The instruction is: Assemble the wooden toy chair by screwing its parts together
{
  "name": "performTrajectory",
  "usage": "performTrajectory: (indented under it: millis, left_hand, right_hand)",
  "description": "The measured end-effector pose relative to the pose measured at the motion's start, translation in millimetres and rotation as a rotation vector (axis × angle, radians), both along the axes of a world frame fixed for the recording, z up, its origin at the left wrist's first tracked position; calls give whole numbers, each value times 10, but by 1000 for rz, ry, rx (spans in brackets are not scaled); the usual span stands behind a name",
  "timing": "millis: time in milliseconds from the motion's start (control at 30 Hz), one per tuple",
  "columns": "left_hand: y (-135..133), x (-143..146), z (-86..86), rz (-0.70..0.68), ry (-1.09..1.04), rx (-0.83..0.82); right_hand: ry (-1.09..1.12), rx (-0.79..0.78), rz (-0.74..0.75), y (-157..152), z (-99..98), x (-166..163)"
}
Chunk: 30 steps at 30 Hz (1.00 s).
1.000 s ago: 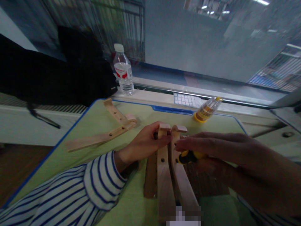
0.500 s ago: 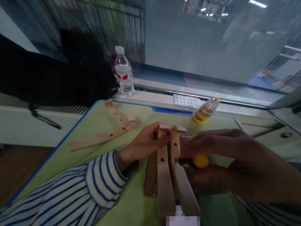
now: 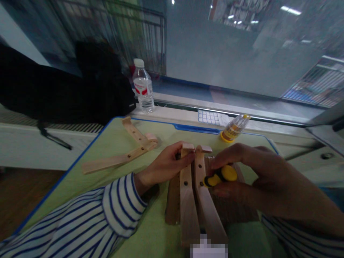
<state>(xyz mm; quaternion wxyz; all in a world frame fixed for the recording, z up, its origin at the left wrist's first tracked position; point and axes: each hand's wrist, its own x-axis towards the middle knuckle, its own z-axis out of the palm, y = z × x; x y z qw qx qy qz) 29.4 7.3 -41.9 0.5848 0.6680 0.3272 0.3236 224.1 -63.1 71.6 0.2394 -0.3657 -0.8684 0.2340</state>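
Note:
Two long wooden pieces with hooked ends and drilled holes, a left wooden piece (image 3: 189, 211) and a right wooden piece (image 3: 211, 211), lie side by side over brown cardboard (image 3: 172, 204). My left hand (image 3: 163, 162) grips the left piece near its hooked top, the thumb across it. In my right hand (image 3: 258, 179) is a short yellow-and-black screwdriver (image 3: 228, 174), pinched between thumb and fingers. Its tip end meets the lower hole of the right piece; the blade itself cannot be made out.
Farther left on the green table (image 3: 150, 222) lie more wooden pieces (image 3: 113, 163). A bottle with a yellow cap (image 3: 233, 129) stands at the table's back edge. Behind, a water bottle (image 3: 144, 89) is on the sill beside a black bag or garment (image 3: 107, 96).
The right hand's fingers have shifted on the screwdriver, showing more of its handle. The screwdriver keeps to the same hole, and the left hand's grip looks unchanged.

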Motion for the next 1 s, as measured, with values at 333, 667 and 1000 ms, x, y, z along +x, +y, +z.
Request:
performTrajectory:
  millis: [333, 667, 1000]
  left_hand:
    - [29, -8, -4, 8, 64, 112]
    - [-48, -1, -20, 11, -62, -69]
    - [41, -45, -69, -7, -77, -46]
  right_hand:
    - [-35, -16, 129, -27, 90, 77]
    - [-39, -39, 95, -24, 89, 84]
    - [-93, 2, 19, -43, 89, 79]
